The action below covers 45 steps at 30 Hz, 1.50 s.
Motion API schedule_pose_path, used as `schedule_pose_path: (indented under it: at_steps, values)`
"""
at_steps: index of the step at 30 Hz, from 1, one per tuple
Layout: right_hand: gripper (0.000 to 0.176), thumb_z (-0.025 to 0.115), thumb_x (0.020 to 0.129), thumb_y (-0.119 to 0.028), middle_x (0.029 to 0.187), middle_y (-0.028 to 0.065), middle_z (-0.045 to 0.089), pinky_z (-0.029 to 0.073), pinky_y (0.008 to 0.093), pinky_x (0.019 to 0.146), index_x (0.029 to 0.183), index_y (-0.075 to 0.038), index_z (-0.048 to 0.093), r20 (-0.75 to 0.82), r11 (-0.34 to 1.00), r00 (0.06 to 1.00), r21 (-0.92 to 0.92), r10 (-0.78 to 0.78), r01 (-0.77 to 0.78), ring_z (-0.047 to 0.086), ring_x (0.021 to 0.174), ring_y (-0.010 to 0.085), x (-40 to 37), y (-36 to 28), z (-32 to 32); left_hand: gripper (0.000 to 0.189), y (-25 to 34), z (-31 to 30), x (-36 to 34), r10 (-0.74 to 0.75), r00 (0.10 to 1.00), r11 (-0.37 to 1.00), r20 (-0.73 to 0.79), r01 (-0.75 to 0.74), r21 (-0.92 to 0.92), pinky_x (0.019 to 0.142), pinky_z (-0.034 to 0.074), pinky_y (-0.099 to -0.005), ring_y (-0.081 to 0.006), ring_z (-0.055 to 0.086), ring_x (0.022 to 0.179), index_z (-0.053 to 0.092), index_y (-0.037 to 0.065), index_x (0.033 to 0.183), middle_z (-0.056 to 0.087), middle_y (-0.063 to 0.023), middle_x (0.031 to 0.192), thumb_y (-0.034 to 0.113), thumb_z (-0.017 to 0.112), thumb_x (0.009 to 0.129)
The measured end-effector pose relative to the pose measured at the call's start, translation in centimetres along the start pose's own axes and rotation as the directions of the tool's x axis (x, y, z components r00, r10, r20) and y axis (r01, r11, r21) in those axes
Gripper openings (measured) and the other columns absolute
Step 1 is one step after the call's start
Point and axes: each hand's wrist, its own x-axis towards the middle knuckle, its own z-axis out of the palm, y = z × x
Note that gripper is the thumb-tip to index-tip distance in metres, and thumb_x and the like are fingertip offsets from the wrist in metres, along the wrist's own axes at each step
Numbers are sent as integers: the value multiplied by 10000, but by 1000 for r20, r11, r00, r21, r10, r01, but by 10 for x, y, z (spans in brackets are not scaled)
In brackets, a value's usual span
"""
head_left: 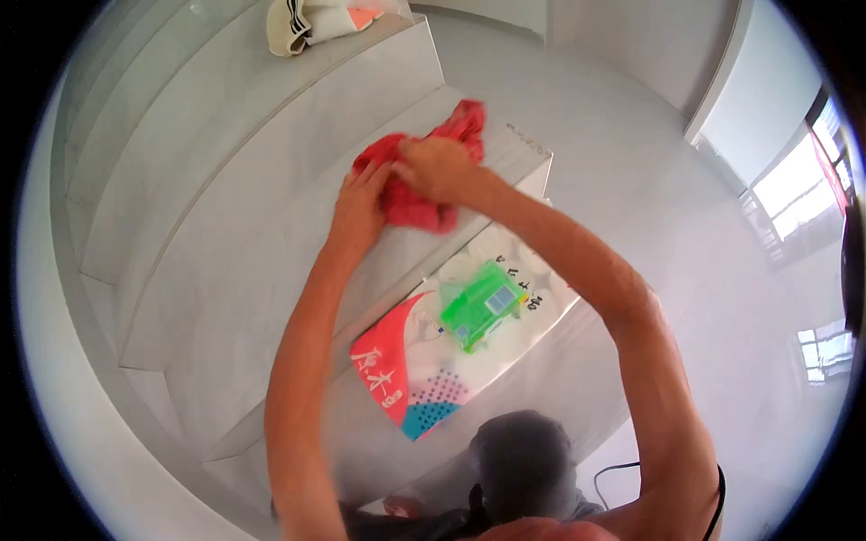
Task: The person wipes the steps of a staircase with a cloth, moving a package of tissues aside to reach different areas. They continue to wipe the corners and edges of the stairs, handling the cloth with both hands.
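A crumpled red cloth (418, 209) lies bunched on a pale marble step, with one end sticking up at the upper right. My right hand (439, 169) is closed around the top of it, slightly blurred. On the cloth's left edge, my left hand (363, 200) grips with its fingers bent over the fabric. Just below the hands, a white plastic pack of paper rolls (437, 365) with red and teal print rests on the lower step. On top of that pack sits a bright green packet (483, 305) with a barcode label.
Curved marble stairs (225, 207) rise to the left. A cream item with black stripes (289, 27) lies on a higher step, beside a white and orange thing. Glossy floor (649, 180) spreads to the right. A dark rounded shape (523, 460) and a thin black cord (618, 467) are near my body.
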Motion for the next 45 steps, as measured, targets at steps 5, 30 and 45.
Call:
schedule_pose_path:
  at_steps: [5,30,45]
  values:
    - [358,635,985,-326,917,228,713,566,518,771,995,31,648,188,944,926,102,-327,313,705,910,422,11,-88,44,569,-30,-69,-82,-171,981,985,93,172,-2,1105,450,-498,-436,561,1272,615,56,1401,612,-232,1424,-113,570,860]
    - [299,627,979,-298,892,263,699,543,557,711,1017,-2,621,215,767,737,216,-641,605,688,839,447,28,-540,240,459,-161,-268,-461,-640,652,596,-407,755,273,918,530,-484,-389,615,1100,626,-5,1244,662,-189,1152,8,712,793]
    - [320,618,936,-319,1069,249,731,541,552,891,1072,-40,698,134,677,680,345,-721,650,697,1019,436,73,-639,317,125,-239,-300,-490,-599,517,257,-611,847,465,869,500,-426,-299,638,987,763,79,924,718,-133,979,114,660,862]
